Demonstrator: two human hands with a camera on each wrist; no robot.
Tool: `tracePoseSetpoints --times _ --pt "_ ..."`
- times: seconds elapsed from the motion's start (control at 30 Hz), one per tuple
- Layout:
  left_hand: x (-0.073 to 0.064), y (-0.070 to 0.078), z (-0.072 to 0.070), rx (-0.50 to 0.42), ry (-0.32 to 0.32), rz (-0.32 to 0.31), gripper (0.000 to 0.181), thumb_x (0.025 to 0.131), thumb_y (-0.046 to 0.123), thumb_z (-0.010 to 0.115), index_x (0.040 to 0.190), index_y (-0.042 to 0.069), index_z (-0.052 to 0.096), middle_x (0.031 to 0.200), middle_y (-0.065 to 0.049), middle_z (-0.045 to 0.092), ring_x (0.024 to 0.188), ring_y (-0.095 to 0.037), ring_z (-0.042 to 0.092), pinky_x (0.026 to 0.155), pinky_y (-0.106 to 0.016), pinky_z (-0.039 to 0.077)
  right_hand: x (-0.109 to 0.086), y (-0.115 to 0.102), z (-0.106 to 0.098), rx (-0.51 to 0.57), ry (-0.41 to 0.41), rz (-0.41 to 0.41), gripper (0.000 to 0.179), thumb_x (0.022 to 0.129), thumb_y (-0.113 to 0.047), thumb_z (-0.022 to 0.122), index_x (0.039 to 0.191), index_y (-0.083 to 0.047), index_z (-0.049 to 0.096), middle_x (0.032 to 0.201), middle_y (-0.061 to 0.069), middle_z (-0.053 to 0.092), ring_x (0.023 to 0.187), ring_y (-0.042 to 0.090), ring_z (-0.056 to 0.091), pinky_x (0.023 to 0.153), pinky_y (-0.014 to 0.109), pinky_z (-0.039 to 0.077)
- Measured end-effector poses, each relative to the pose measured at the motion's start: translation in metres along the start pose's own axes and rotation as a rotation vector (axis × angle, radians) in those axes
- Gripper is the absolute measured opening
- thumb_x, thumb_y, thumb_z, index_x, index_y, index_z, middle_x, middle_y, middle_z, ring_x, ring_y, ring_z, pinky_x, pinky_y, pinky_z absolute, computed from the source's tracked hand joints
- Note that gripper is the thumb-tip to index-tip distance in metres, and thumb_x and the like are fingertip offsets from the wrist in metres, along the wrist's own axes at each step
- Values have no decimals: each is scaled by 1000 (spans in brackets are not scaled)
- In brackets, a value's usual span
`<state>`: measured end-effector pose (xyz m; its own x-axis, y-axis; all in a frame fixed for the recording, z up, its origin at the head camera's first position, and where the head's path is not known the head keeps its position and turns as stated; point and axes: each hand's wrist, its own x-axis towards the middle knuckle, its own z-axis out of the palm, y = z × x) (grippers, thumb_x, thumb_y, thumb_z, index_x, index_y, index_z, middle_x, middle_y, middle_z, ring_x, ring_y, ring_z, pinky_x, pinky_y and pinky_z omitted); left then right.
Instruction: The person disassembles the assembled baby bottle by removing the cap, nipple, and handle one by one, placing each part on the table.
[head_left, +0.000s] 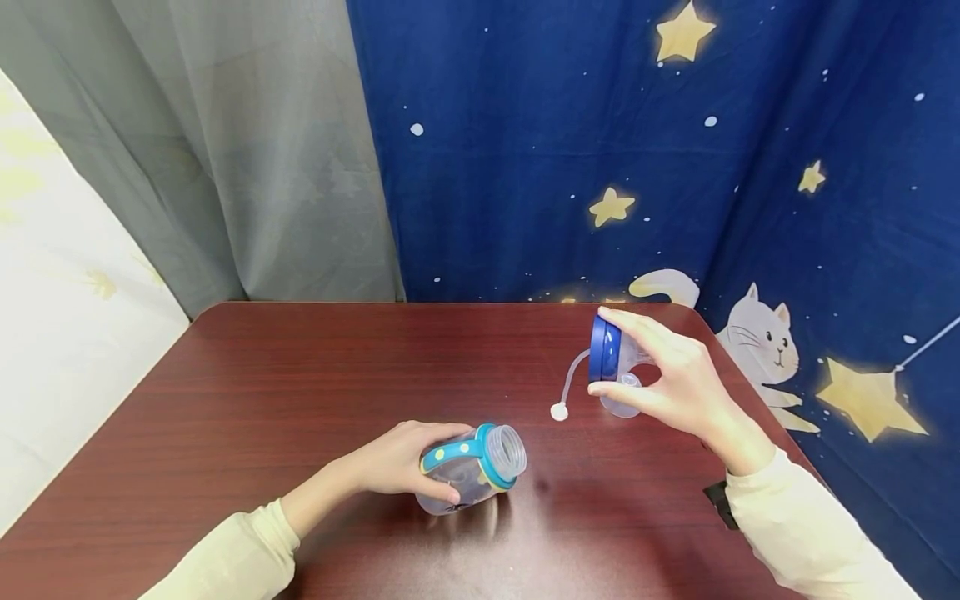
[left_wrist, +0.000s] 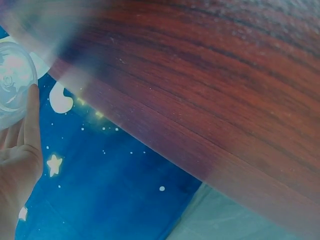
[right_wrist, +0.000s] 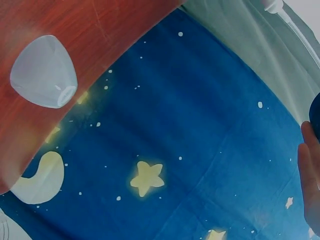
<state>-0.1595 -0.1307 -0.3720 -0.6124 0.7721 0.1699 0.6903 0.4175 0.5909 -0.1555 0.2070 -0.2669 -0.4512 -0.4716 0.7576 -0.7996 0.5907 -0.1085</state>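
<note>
My left hand (head_left: 412, 458) grips a clear baby bottle (head_left: 457, 475) by its body, low over the table's front half. The bottle lies tilted, its bare threaded mouth facing right, with a teal dotted handle ring (head_left: 491, 454) round its neck. Its round base (left_wrist: 15, 80) shows in the left wrist view, beside my left hand (left_wrist: 20, 162). My right hand (head_left: 678, 379) pinches a blue bottle collar (head_left: 604, 350) on edge between thumb and fingers. From the collar a clear straw (head_left: 573, 371) hangs down, ending in a white ball (head_left: 558, 412).
A clear domed cap (right_wrist: 44, 72) sits on the brown table (head_left: 337, 358) near its far edge, partly behind my right hand in the head view. By my right sleeve is a small black object (head_left: 720, 504). Behind the table hang grey and blue starry curtains (head_left: 525, 167).
</note>
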Motion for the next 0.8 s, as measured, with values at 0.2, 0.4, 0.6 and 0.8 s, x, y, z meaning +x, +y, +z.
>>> tracePoseSetpoints --times 0.2,0.4,0.6,0.8 --pt "1 0 0 6 7 7 71 67 53 68 126 20 46 104 15 55 86 -2 52 72 -24 44 -7 2 4 -6 -16 25 73 66 -51 70 123 -9 52 118 2 54 96 15 53 77 13 38" --pt "1 -1 1 0 2 14 70 68 53 68 126 21 46 104 15 55 86 -2 52 72 -24 44 -14 4 11 -8 -26 31 75 60 -42 78 123 -10 52 118 1 54 93 14 53 74 16 39" --pt "1 -1 1 -1 2 15 70 68 53 68 126 21 46 105 15 55 86 -2 52 72 -24 44 -22 4 15 -18 -72 76 76 60 -43 77 124 -12 51 118 1 53 94 13 53 72 18 40" --pt "0 -2 1 5 1 13 71 68 53 68 126 20 46 105 14 55 86 -2 52 72 -24 44 -30 5 19 -38 -100 94 76 59 -43 77 124 -13 51 117 0 54 95 13 53 67 23 42"
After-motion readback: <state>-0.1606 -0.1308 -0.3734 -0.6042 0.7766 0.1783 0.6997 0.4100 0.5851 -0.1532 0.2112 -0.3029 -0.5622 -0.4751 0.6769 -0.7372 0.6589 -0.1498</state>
